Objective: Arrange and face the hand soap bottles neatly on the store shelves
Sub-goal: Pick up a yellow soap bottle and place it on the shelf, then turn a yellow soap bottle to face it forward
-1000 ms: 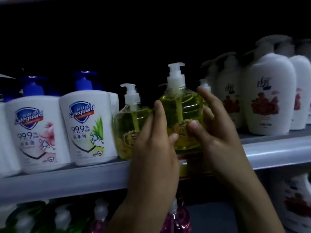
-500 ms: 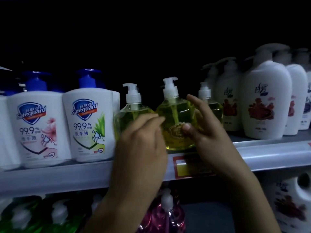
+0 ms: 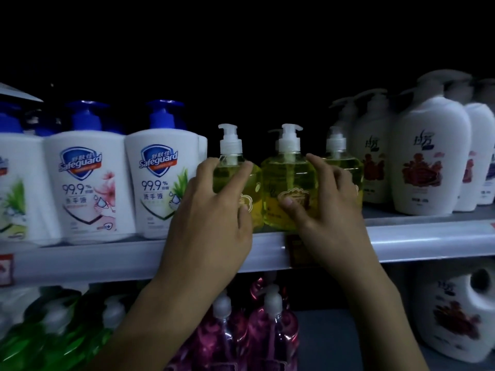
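Gripping side by side on the shelf edge: left hand wraps the left yellow soap bottle, right hand clasps the middle yellow soap bottle between thumb and fingers. Both bottles stand upright, touching, between the Safeguard bottles and white pump bottles.

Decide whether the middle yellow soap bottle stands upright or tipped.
Upright: the middle yellow bottle sits flat on the shelf, pump pointing straight up.
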Motion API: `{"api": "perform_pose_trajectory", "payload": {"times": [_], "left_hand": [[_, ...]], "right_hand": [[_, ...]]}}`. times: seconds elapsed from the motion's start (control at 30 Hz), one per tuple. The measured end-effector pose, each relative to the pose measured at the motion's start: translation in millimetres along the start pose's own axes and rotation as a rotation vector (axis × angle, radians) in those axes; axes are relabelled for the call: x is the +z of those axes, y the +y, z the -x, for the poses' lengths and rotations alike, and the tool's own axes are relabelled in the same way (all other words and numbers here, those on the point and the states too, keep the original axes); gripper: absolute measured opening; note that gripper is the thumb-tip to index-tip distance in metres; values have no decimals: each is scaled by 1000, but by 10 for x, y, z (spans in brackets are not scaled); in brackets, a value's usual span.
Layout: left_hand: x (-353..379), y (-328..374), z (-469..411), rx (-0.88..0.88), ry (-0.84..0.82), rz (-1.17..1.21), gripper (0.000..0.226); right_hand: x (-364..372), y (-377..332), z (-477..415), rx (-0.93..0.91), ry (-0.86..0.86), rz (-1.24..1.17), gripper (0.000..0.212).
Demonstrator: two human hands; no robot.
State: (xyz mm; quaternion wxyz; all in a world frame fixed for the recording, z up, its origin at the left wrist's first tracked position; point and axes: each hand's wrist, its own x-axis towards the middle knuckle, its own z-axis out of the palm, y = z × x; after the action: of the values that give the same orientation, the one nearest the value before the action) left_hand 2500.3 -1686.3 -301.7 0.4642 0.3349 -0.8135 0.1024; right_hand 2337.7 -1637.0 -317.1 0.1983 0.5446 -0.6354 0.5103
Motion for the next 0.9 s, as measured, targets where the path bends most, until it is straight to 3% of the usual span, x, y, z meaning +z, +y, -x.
{"api": "perform_pose_trajectory", "payload": {"times": [0.1,0.23,0.27,0.33,0.43,0.5,0.57,0.63,0.7,0.77,0.83,0.9], "left_hand": [[-2,-45,84,38,-8,30,61],[-105,-186,419,122,97,42,45],[-135,-253,560,147,114,23,40],[-198,-424,894,194,118,-12,30],[-218,-757,1463,219,9,-56,19],[-214,-1019,1858,235,-100,-87,16],[-196,-1276,2259,270,-289,-129,15],[-112,-1569,2690,277,-692,-245,9],[158,-2067,3154,37,-1238,-309,11],[407,-2552,3508,-281,-1518,-346,38],[501,-2830,3588,-527,-1505,-347,43],[549,-3045,3543,-738,-1371,-284,44]], "right_hand": [[18,-41,113,30,13,35,70],[126,-334,425,-18,331,73,41],[169,-448,551,-60,338,80,34],[297,-662,888,-158,170,96,24],[567,-756,1535,-273,-253,182,13],[733,-720,1925,-248,-563,189,15],[924,-688,2170,-204,-840,208,22],[1186,-690,2314,-204,-1021,222,31],[1548,-742,2427,-144,-1165,211,37],[1951,-834,2589,-134,-1340,264,41],[2322,-910,2781,-169,-1488,315,47],[2593,-954,2886,-142,-1575,299,55]]}}
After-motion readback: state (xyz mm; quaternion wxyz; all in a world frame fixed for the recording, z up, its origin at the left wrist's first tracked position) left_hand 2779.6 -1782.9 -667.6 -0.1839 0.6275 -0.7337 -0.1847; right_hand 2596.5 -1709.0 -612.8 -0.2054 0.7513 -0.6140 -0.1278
